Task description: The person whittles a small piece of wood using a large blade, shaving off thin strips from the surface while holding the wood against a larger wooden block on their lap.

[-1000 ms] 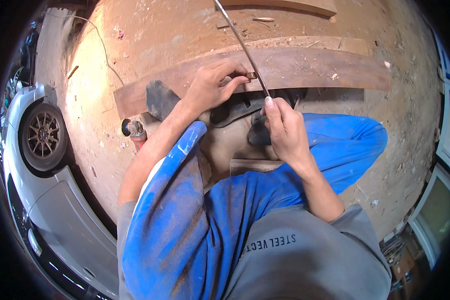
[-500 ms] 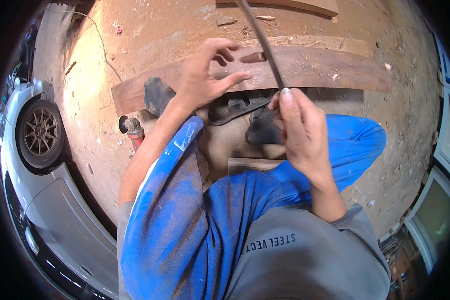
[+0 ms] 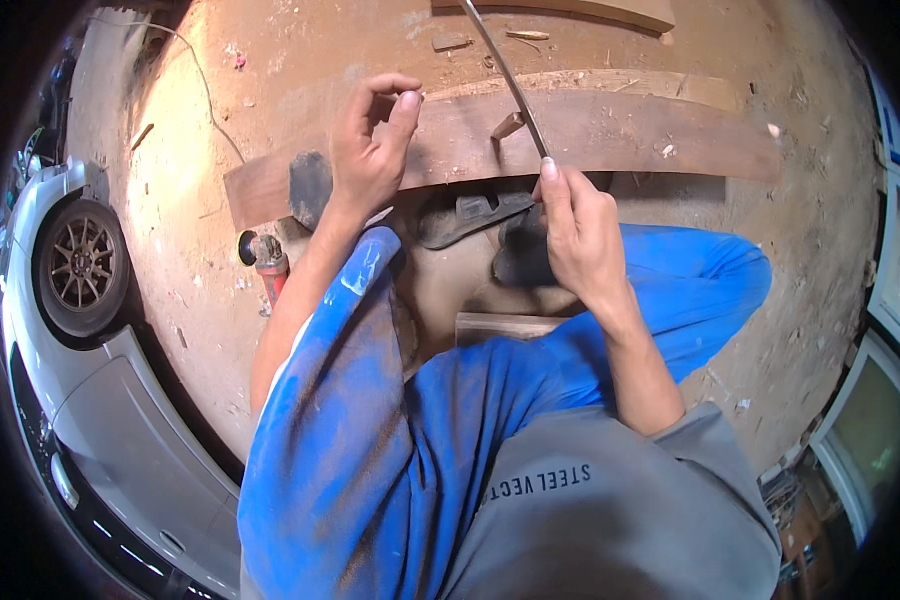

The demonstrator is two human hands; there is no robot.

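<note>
My right hand [image 3: 577, 225] is closed around the near end of a long thin metal bar [image 3: 510, 82], which slants up and left past the frame's top edge. My left hand [image 3: 372, 140] hovers at the near side of the reddish-brown board [image 3: 610, 132]; its fingers are loosely curled, the thumb close to the index finger, with nothing visible in them. Between the hands, a small wooden piece [image 3: 508, 125] tilts over the board beside the bar, casting a shadow; whether it touches the board I cannot tell. Wood shavings [image 3: 668, 151] lie on the board.
Behind the board runs a paler plank [image 3: 660, 84]; another wooden piece [image 3: 590, 10] lies farther off. A red angle grinder [image 3: 268, 262] sits left of my legs. A dark sandal [image 3: 475, 218] is under the board's near edge. A parked car [image 3: 120, 400] stands left, framed panels [image 3: 865, 430] right.
My left hand has drawn back leftward from the board's middle, its fingers curling. My right hand and the bar have shifted slightly left. The small wooden piece has changed its tilt.
</note>
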